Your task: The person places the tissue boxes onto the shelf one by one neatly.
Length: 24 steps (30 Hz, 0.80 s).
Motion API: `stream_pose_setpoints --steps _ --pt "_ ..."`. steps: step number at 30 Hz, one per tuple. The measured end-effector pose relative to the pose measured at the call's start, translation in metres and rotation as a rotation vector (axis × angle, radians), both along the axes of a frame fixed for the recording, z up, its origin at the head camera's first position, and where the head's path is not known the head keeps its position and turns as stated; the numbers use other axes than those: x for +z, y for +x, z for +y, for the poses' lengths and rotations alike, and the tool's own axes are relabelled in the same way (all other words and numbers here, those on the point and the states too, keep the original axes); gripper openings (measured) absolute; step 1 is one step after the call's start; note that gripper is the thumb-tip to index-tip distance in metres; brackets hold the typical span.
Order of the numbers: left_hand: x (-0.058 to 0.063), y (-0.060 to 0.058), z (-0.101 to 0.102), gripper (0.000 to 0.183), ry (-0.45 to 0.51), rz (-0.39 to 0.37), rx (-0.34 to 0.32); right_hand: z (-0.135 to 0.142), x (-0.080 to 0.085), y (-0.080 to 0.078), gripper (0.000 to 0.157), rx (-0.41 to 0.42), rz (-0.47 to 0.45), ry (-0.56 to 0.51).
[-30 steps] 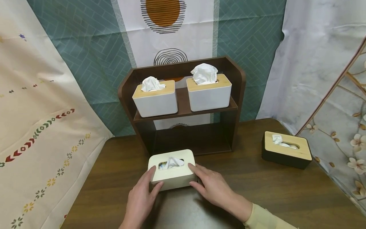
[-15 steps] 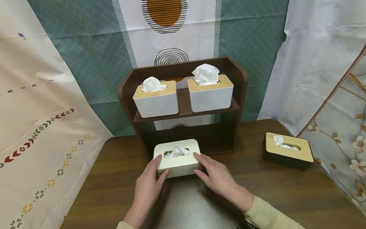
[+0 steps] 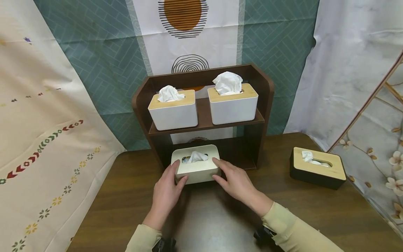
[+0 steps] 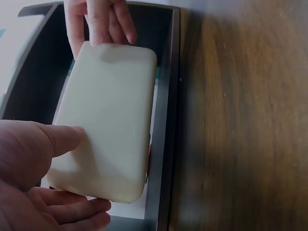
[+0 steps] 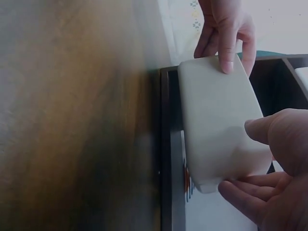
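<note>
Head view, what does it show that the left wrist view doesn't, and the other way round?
Only head: the dark tissue box, and the tissue in the cream box.
Only left wrist: several fingers of the left hand side by side at the cream box's end.
Both: the cream box, left hand, right hand, shelf and wooden tabletop.

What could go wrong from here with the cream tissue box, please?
The left hand and right hand grip the cream tissue box only near its ends, so it might slip. Moved inward, it could bump the dark rack. The white boxes sit near the front edge of the upper shelf; a jolt might shift them.
</note>
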<state>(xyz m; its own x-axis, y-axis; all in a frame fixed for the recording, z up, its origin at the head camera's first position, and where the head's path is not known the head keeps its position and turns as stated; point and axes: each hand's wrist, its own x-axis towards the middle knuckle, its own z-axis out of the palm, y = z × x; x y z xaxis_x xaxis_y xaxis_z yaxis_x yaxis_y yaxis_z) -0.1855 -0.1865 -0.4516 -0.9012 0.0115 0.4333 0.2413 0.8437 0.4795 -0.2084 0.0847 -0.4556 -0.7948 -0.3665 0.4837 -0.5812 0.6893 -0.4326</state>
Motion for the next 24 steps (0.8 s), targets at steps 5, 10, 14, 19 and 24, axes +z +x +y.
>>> stream_pose_setpoints --steps 5,10,14,19,24 --pt "-0.002 -0.012 -0.001 0.067 0.017 -0.001 0.003 -0.004 0.0 -0.013 0.064 -0.007 -0.039 0.001" --pt "-0.005 -0.022 -0.001 0.065 0.031 -0.005 0.009 -0.008 -0.002 -0.022 0.063 -0.009 -0.067 0.002" --pt "-0.009 -0.029 -0.003 0.064 0.042 -0.001 0.011 -0.01 -0.002 -0.028 0.063 -0.014 -0.073 0.005" --pt "-0.013 -0.036 -0.004 0.065 0.057 -0.024 0.012 -0.013 -0.003 -0.033 0.064 -0.019 -0.077 0.004" --pt "-0.015 -0.042 -0.005 0.067 0.071 -0.046 0.012 -0.014 -0.004 -0.037 0.064 -0.021 -0.085 0.002"
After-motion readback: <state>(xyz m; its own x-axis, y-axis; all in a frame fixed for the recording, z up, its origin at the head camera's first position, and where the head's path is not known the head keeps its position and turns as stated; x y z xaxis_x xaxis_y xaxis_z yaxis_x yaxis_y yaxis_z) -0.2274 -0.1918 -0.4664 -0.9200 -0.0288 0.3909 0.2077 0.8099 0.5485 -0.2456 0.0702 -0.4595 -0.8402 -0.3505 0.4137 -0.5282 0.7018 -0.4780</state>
